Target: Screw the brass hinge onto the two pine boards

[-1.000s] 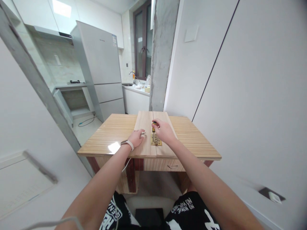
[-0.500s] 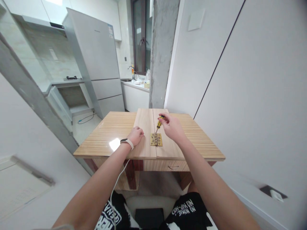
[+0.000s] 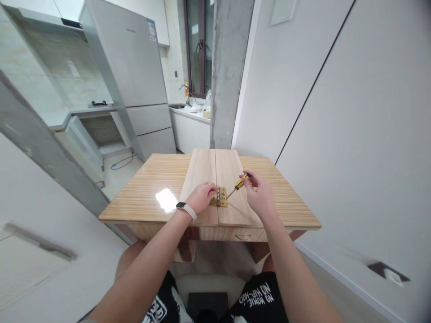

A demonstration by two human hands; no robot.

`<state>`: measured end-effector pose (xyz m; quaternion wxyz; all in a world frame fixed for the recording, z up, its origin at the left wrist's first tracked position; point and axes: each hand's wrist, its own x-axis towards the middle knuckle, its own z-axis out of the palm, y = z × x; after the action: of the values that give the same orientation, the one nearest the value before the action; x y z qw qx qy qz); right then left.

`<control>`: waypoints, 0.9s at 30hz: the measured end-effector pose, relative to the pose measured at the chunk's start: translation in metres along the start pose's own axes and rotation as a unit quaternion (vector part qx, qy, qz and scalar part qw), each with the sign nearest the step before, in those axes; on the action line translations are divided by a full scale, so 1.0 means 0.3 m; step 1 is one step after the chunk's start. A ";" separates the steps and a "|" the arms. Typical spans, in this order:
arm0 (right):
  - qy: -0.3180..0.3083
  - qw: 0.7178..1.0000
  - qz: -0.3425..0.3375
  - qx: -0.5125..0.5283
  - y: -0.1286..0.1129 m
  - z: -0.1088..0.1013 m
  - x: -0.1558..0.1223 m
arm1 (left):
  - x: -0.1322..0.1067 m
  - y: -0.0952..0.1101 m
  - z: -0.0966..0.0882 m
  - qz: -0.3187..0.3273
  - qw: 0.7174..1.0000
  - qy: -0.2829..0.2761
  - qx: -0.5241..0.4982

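Note:
My right hand [image 3: 261,194] holds a yellow and black screwdriver [image 3: 241,182] by its handle. The shaft slants down to the left, with its tip at the right leaf of a brass hinge [image 3: 223,197]. That hinge lies across the seam between two pale wooden boards, the left board [image 3: 200,168] and the right board [image 3: 230,168]. My left hand [image 3: 203,196], with a watch band on the wrist, covers much of the hinge's left leaf. Its fingers are curled together by the hinge knuckle; whatever they may pinch is hidden.
Under the boards stands a striped wooden table [image 3: 144,193], with a drawer handle [image 3: 243,237] at its front. A white wall [image 3: 353,157] rises to the right. Beyond the table are a concrete pillar [image 3: 229,80], a refrigerator [image 3: 128,67] and a sink counter [image 3: 190,128].
My right hand has moved right and nearer with the screwdriver, whose tip went from the hinge's far end to its right leaf. My left hand has come right, onto the hinge.

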<state>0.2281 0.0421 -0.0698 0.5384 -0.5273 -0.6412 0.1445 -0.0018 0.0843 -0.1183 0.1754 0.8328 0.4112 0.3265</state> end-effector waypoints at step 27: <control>-0.026 1.000 -0.004 -0.006 0.028 -0.084 0.067 | 0.165 0.054 0.086 0.064 0.970 -0.179 0.151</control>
<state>0.2565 0.0524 -0.0558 0.5191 -0.5240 -0.6579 0.1520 0.0475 0.1135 -0.1080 0.0969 0.9191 0.3637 0.1170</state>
